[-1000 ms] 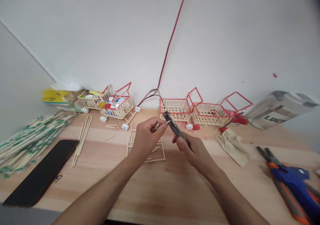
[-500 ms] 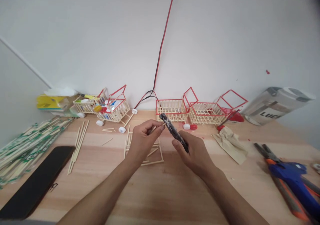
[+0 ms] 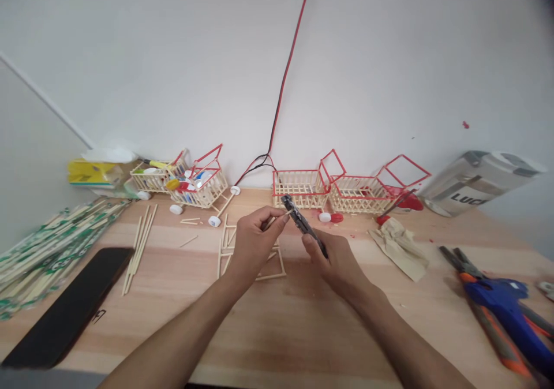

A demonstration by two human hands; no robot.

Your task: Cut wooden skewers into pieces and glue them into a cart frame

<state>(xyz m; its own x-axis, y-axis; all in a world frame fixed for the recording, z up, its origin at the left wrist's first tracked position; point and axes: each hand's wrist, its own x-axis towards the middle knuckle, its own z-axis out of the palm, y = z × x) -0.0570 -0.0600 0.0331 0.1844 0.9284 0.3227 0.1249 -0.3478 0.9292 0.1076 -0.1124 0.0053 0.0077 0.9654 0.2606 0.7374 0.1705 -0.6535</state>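
My left hand [image 3: 257, 238] is closed in a pinch round a thin wooden stick [image 3: 270, 223]. The stick's end meets the upper part of a dark, paint-spotted utility knife [image 3: 303, 223], which my right hand [image 3: 340, 261] grips from below, thumb along its side. Whether a blade is out I cannot tell. Beneath my left hand, partly hidden by it, a flat frame of wooden sticks [image 3: 274, 276] lies on the table [image 3: 277, 337]. Several loose sticks [image 3: 141, 249] lie further left.
Small stick baskets with red trim [image 3: 300, 188] line the wall, two on the left filled with bottle caps. Wrapped chopsticks [image 3: 52, 250] and a black phone [image 3: 69, 308] are at left. Crumpled paper [image 3: 400, 247], blue-orange pliers-like tools [image 3: 497, 296] and a container [image 3: 471, 184] are at right.
Both hands stay together with stick and utility knife meeting; the left hand has shifted slightly right. The whole view has moved a little.
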